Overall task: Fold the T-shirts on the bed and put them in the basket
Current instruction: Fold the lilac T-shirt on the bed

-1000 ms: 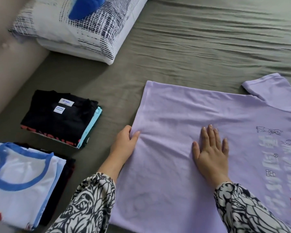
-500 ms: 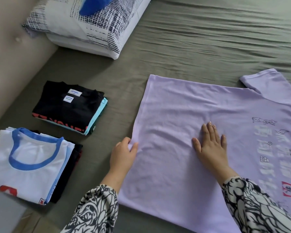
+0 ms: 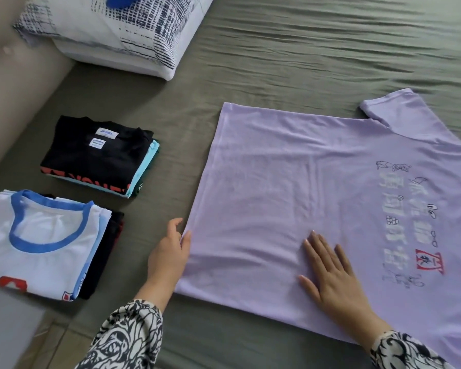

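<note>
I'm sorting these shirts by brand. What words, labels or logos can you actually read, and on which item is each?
Black shirt, red print along its folded edge: partly cut off, reads about "ONE".
Its two white neck labels: too small to read.
Purple shirt: rows of pale characters and a red seal, blurred, not readable.
White shirt: red marks, no readable text.

One view only, so no part of the scene is being shared with a second camera. The head camera is looking forward and steeply down from the wearer's position at the near edge of the bed. It is sitting close: both forearms are entering from the bottom edge, with the left hand and right hand lying low in frame. Beyond the fingertips the view is reaching a pillow at the top-left. Wide-angle bending is showing at the margins.
</note>
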